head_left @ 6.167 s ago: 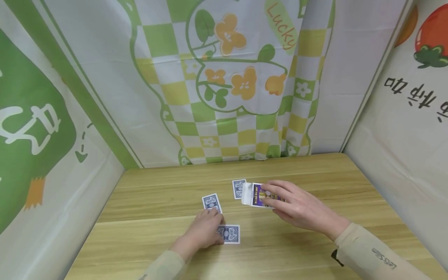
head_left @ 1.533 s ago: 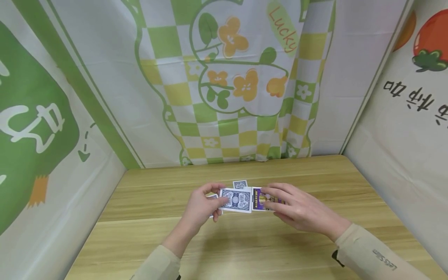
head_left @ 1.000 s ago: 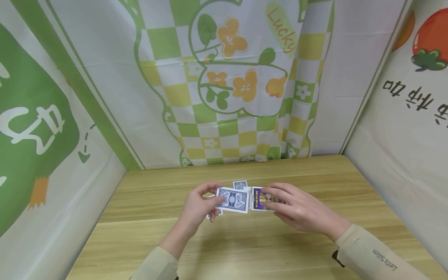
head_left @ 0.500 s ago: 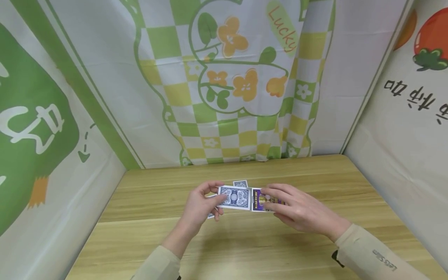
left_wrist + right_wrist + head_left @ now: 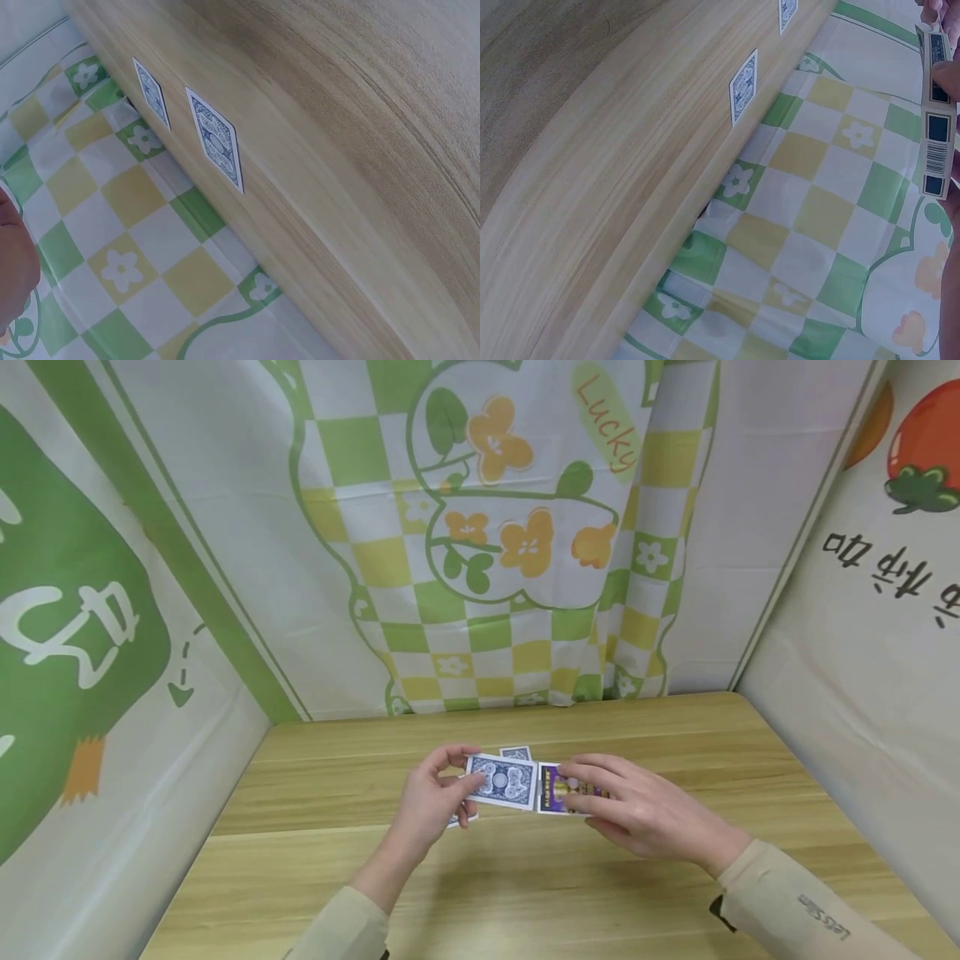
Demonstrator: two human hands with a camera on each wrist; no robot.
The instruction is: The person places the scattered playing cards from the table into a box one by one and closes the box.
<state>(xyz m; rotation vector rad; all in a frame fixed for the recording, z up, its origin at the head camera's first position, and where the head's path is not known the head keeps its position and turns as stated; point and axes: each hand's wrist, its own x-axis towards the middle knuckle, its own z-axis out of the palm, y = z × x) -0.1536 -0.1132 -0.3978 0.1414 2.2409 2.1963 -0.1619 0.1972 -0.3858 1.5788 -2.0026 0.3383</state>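
My left hand (image 5: 426, 802) pinches a blue-backed playing card (image 5: 499, 781) between thumb and fingers, above the table. The card's right end meets the mouth of a purple card box (image 5: 553, 789); whether any of it is inside I cannot tell. My right hand (image 5: 645, 806) grips the box from above. In the right wrist view the box's barcode side (image 5: 936, 156) shows at the right edge. Two more playing cards lie face down on the table: one (image 5: 516, 752) behind the held card, the other (image 5: 463, 821) mostly hidden beneath my left hand.
The wooden table (image 5: 337, 877) ends at a green-and-yellow checkered curtain (image 5: 487, 635) at the back. Printed cloth walls stand at left and right.
Several seconds ago my left hand was at a card near the table's front; now it holds a card up at the box. In the last second the card shifted slightly against the box mouth.
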